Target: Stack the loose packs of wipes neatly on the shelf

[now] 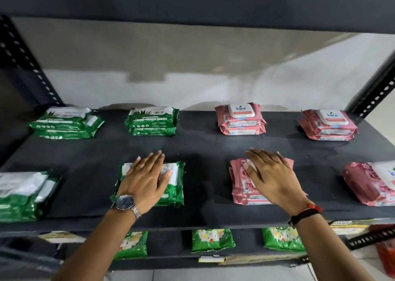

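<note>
Dark grey metal shelving against a pale wall is loaded with eight small stacks of wipe packs in two rows. "kara" is printed on the white lids of the two pink floral stacks at the back right; "25" is legible on the front pink stack. That stack is covered by the flat, spread right hand. The front green foil stack is pressed under the flat, open left hand. Nothing is gripped.

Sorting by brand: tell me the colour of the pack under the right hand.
Pink wipes pack, head view.
</note>
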The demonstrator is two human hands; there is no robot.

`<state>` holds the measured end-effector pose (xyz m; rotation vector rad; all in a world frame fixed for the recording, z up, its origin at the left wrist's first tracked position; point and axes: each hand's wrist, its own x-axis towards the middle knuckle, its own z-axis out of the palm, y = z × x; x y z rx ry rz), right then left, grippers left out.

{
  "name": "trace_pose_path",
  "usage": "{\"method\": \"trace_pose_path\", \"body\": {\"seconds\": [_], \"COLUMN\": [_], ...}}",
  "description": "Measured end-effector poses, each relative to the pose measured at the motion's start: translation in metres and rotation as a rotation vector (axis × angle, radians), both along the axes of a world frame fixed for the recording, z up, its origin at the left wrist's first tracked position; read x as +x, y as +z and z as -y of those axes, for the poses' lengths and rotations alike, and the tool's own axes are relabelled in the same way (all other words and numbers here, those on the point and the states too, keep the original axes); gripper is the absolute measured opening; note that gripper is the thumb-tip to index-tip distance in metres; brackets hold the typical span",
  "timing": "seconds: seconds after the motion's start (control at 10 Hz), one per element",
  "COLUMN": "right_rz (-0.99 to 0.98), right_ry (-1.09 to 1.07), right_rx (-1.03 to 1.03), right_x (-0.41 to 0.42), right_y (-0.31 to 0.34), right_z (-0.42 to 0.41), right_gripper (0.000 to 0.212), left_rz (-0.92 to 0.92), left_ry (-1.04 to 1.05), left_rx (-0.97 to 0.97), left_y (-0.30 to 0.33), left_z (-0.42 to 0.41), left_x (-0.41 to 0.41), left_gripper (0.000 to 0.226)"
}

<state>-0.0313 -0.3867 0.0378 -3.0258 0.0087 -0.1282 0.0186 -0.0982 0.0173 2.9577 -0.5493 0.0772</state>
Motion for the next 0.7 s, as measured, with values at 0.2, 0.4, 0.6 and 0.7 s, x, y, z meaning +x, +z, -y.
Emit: {"method": "trace_pose_path", "body": {"seconds": [0.2,0.4,0.6,0.7], "right_rz": [-0.005,-0.066,0.0,0.124], "right_ry": [0.005,-0.005,0.003,0.022], "right_rx": [0.003,-0.004,0.046,0.109], "right_x": [0.001,0.0,-0.012,-0.03], "right_y": [-0.002,0.0,0.02,0.042], "right_z": [-0.001,-0.001,-0.007,-0.02], "right_gripper": [0.047,0.056,0.065,0.065], "left_rz": [0.025,-0.013,0.181,0.363], "left_ry": [-0.008,0.003,-0.008,-0.037], "left_rx": [-0.009,0.001,-0.104,-0.172], "left_y": [-0.005,-0.002,0.019,0.04], "left_z": [0.001,0.0,0.002,0.009], "left_x": [-0.001,-0.001,-0.014,-0.028], "left_gripper": [0.083,0.062,0.057,0.058]}}
